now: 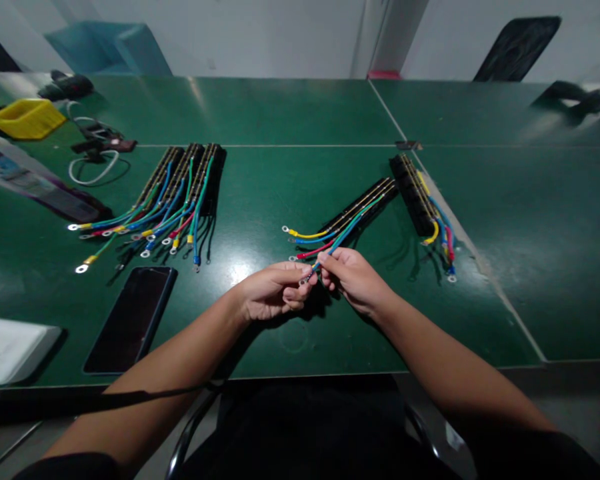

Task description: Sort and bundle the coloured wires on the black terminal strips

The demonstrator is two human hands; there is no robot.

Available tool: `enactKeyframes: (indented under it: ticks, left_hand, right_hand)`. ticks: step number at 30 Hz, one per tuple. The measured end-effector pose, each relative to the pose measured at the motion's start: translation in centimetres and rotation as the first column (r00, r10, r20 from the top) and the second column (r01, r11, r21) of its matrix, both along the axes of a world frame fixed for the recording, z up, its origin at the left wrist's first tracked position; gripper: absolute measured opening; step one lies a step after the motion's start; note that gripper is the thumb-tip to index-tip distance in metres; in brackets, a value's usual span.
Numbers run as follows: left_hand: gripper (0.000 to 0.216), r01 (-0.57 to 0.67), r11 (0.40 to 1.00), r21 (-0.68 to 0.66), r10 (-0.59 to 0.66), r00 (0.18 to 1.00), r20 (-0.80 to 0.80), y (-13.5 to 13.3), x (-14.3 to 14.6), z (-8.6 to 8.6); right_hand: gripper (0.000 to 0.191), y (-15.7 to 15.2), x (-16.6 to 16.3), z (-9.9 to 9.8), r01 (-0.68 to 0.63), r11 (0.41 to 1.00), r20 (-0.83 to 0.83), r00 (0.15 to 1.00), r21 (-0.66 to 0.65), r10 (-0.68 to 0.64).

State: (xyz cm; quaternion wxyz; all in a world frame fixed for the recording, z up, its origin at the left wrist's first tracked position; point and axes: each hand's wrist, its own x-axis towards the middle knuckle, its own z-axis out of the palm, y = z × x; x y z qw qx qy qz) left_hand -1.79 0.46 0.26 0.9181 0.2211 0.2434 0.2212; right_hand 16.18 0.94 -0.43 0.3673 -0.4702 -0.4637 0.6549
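- Left forearm [180, 360] and right forearm [455, 367] lie nearest the camera, both crossing the near edge of the tabletop [260, 180].
- Left hand [275, 290]: thumb and forefinger brought together in a pinch at the tips of the green and blue leads [349, 230]; the end fittings are partly covered and too small to judge.
- Right hand [355, 279]: thumb and forefinger pinched on the same leads, just behind the left pinch. Whether each lead is gripped equally cannot be told.
- Handling, as judged: the right pinch serves best as a firm anchor, leaving fine work at the tips to the left fingers, without tugging at the screws.
- Terminal strip [365, 202] bearing these leads: slantwise on the tabletop, ahead of the hands. Its yellow lead [310, 235] and red lead [313, 253] extend leftward; advisable to keep both clear of the pinch.
- Second strip [413, 190]: to the right, apart from the first, leads bent nearward.
- Three strips [180, 175]: side by side at left, leads overlapping. Phone [130, 321] nearer the edge, well apart from the fingers.
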Motion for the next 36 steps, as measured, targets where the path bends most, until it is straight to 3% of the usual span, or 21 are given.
enactKeyframes:
  ticks: [9,16,24,36]
  left_hand:
    - [0.016,0.021,1.000,-0.014,-0.020,1.000,0.016,0.14,0.01,-0.35]
    - [0.017,0.014,0.997,0.078,-0.010,0.998,-0.057,0.01,0.03,-0.07]
    - [0.017,0.043,0.998,0.049,-0.043,0.999,0.006,0.22,-0.02,-0.34]
    - [0.018,0.017,0.999,0.037,-0.015,0.998,-0.061,0.25,-0.02,-0.24]
  right_hand:
    - [0.036,0.03,0.04,-0.16,-0.014,1.000,0.008,1.000,-0.006,0.014]
    - [0.033,-0.03,0.08,-0.07,-0.017,1.000,-0.003,1.000,-0.017,0.017]
    - [0.031,-0.09,0.04,0.12,-0.003,1.000,0.004,1.000,-0.026,0.004]
    - [0.033,-0.11,0.04,0.14,-0.004,1.000,0.003,1.000,-0.022,0.004]
